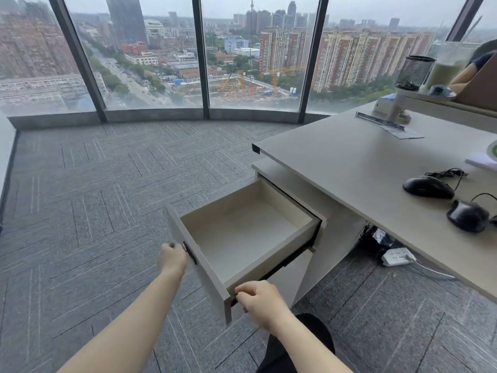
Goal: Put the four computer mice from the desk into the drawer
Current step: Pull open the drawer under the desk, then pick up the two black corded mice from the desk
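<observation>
The top drawer [285, 203] of a grey pedestal stands pulled out, and its inside is empty. My left hand [172, 258] grips the drawer front at its left end, near the dark handle. My right hand [259, 301] holds the drawer front's right corner. Two black wired mice lie on the desk [349, 162] at the right: one mouse [427, 187] farther back, another mouse [468, 215] nearer the edge of view. Their cables trail off to the right. No other mice show in view.
A white power strip [396, 256] and black cables lie on the carpet under the desk. A ruler [379, 121], papers, a mesh pen cup [412, 72] and a green drink stand at the desk's back. Another person's arm shows at the far right. Grey carpet stretches left toward the windows.
</observation>
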The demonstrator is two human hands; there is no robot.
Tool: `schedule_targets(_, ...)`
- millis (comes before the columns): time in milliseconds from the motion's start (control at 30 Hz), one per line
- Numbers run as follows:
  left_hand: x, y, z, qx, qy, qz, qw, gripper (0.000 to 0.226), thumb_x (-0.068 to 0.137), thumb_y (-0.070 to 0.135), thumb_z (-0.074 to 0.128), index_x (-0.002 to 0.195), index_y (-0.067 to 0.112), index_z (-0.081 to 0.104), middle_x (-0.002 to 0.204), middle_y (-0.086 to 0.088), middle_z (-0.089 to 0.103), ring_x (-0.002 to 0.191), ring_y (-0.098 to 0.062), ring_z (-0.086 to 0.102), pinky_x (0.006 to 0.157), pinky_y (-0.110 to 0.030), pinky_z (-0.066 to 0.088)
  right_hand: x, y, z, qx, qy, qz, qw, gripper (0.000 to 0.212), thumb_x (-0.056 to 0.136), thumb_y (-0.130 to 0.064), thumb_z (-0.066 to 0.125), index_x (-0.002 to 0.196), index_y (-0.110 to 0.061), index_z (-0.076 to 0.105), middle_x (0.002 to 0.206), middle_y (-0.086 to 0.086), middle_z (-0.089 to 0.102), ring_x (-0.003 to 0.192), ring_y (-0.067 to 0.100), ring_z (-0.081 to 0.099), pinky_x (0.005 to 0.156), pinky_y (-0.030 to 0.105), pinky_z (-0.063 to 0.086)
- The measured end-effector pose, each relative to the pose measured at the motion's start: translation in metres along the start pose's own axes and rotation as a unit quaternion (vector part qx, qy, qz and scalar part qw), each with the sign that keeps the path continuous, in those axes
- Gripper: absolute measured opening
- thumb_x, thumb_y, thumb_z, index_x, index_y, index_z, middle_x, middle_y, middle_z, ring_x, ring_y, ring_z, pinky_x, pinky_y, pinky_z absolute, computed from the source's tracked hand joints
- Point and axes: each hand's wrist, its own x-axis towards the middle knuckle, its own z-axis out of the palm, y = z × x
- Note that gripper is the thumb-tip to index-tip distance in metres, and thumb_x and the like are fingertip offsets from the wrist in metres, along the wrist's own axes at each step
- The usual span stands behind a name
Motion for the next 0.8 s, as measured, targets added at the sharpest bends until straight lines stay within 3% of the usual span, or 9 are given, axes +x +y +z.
schedule_targets(100, -0.039, 0.040, 0.010, 0.053, 0.039, 0.198, 0.978, 0.038, 0.096, 0.020, 0.040, 0.128, 0.005, 0.051, 0.131, -0.016, 0.054, 0.121, -0.033, 0.048, 0.103, -0.044, 0.038, -0.005, -0.008, -0.035, 0.015, 0.071, -0.030, 0.997, 0.027, 0.089, -0.023, 0.052, 0.104, -0.020, 0.074, 0.086, -0.006, 0.074, 0.074, 0.012, 0.066, 0.078, 0.039, 0.057)
schedule_targets(200, -0.088, 0.093, 0.044, 0.042, -0.003, 0.349, 0.936, 0.032, 0.096, 0.015, 0.046, 0.124, 0.006, 0.057, 0.126, -0.012, 0.058, 0.122, -0.026, 0.049, 0.100, -0.027, 0.032, -0.013, -0.013, -0.093, 0.041, 0.181, -0.062, 0.981, 0.025, 0.092, -0.018, 0.052, 0.104, -0.016, 0.074, 0.082, -0.004, 0.076, 0.069, 0.011, 0.067, 0.071, 0.035, 0.058)
schedule_targets(300, -0.136, 0.145, 0.101, 0.050, -0.110, 0.436, 0.892, 0.027, 0.094, 0.016, 0.050, 0.117, 0.011, 0.062, 0.120, -0.008, 0.062, 0.116, -0.021, 0.054, 0.093, -0.022, 0.034, -0.024, -0.009, -0.164, 0.022, 0.339, -0.091, 0.936, 0.023, 0.093, -0.016, 0.053, 0.106, -0.019, 0.072, 0.082, -0.008, 0.075, 0.068, 0.004, 0.065, 0.062, 0.021, 0.050)
schedule_targets(400, -0.184, 0.192, 0.169, 0.085, -0.231, 0.470, 0.847, 0.032, 0.093, 0.019, 0.049, 0.123, 0.015, 0.060, 0.124, -0.007, 0.059, 0.118, -0.022, 0.054, 0.100, -0.034, 0.043, -0.038, 0.009, -0.238, -0.031, 0.507, -0.088, 0.857, 0.028, 0.091, -0.013, 0.054, 0.114, -0.022, 0.067, 0.105, -0.002, 0.071, 0.093, 0.018, 0.064, 0.077, 0.033, 0.053)
schedule_targets(467, -0.211, 0.216, 0.214, 0.133, -0.292, 0.478, 0.818, 0.038, 0.094, 0.022, 0.048, 0.131, 0.018, 0.055, 0.133, -0.007, 0.054, 0.125, -0.024, 0.050, 0.103, -0.040, 0.042, -0.044, 0.029, -0.285, -0.088, 0.566, -0.046, 0.818, 0.035, 0.088, -0.013, 0.055, 0.121, -0.020, 0.063, 0.121, 0.004, 0.063, 0.110, 0.026, 0.055, 0.088, 0.038, 0.049)
schedule_targets(533, -0.232, 0.236, 0.259, 0.177, -0.328, 0.498, 0.783, 0.045, 0.093, 0.025, 0.049, 0.138, 0.021, 0.048, 0.143, -0.006, 0.047, 0.132, -0.025, 0.045, 0.107, -0.040, 0.040, -0.045, 0.050, -0.328, -0.138, 0.559, 0.041, 0.816, 0.043, 0.088, -0.022, 0.057, 0.131, -0.021, 0.055, 0.133, 0.010, 0.053, 0.118, 0.034, 0.046, 0.096, 0.044, 0.045)
schedule_targets(633, -0.250, 0.258, 0.322, 0.237, -0.357, 0.513, 0.743, 0.057, 0.091, 0.023, 0.050, 0.146, 0.023, 0.037, 0.155, -0.007, 0.034, 0.140, -0.029, 0.036, 0.114, -0.038, 0.033, -0.040, 0.076, -0.369, -0.192, 0.467, 0.169, 0.847, 0.057, 0.091, -0.044, 0.054, 0.144, -0.030, 0.039, 0.151, 0.012, 0.033, 0.130, 0.040, 0.032, 0.104, 0.046, 0.037)
schedule_targets(700, -0.256, 0.268, 0.355, 0.289, -0.369, 0.508, 0.722, 0.063, 0.090, 0.023, 0.049, 0.150, 0.029, 0.028, 0.161, -0.009, 0.022, 0.145, -0.033, 0.026, 0.117, -0.041, 0.029, -0.038, 0.089, -0.382, -0.195, 0.419, 0.209, 0.862, 0.058, 0.091, -0.054, 0.049, 0.145, -0.036, 0.037, 0.158, 0.010, 0.022, 0.135, 0.039, 0.029, 0.106, 0.046, 0.034)
schedule_targets(800, -0.259, 0.278, 0.390, 0.358, -0.363, 0.522, 0.684, 0.067, 0.091, 0.031, 0.050, 0.151, 0.033, 0.020, 0.163, -0.007, 0.017, 0.146, -0.035, 0.021, 0.117, -0.044, 0.027, -0.035, 0.104, -0.393, -0.206, 0.404, 0.212, 0.866, 0.050, 0.091, -0.052, 0.050, 0.139, -0.040, 0.043, 0.150, 0.010, 0.035, 0.128, 0.036, 0.036, 0.104, 0.043, 0.036)
